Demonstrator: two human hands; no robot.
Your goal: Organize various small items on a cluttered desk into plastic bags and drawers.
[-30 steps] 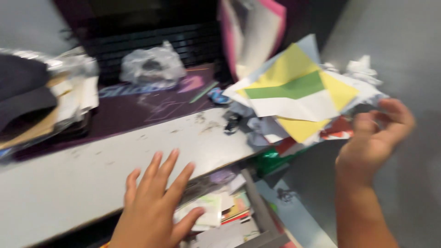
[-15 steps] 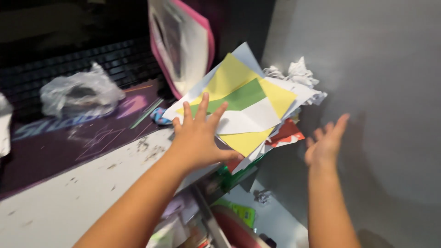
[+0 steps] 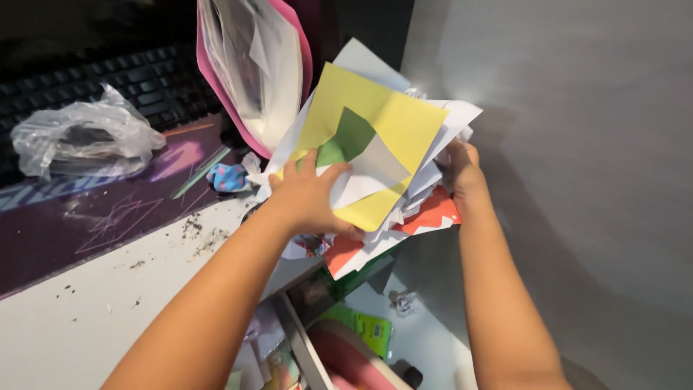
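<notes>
A loose stack of coloured papers [image 3: 375, 137], yellow, green, white and red, is clasped at the desk's right end between both hands. The left hand [image 3: 309, 198] is pressed on its near face, fingers spread and curled over the sheets; the right hand [image 3: 462, 167] is closed on its far edge. Just left of the grip stands a pink folder [image 3: 253, 72], below it an open drawer [image 3: 303, 347]
</notes>
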